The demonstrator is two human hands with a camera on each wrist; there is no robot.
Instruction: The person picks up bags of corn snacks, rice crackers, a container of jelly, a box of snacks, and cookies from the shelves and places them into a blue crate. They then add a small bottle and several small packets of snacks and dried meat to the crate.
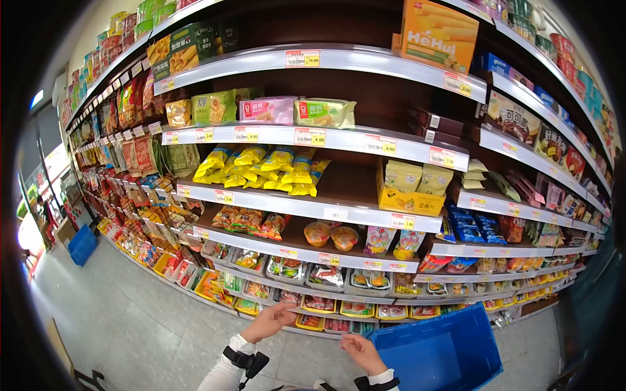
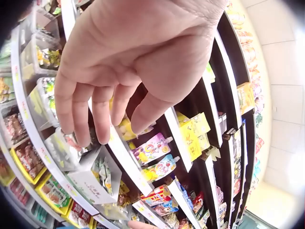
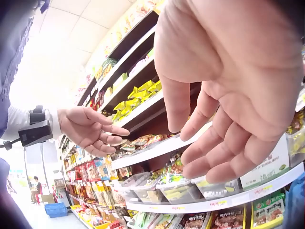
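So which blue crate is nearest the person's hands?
The open blue crate at the lower right of the head view, just beside the right hand. The other blue crate stands on the floor far down the aisle.

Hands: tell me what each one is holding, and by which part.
Nothing is held. The left hand reaches toward the shelves with loose, empty fingers; the right hand is open and empty beside the blue crate.

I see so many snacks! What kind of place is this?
Probably a supermarket snack aisle: long shelves hold yellow snack bags, price tags line the shelf edges, and a blue crate stands on the floor.
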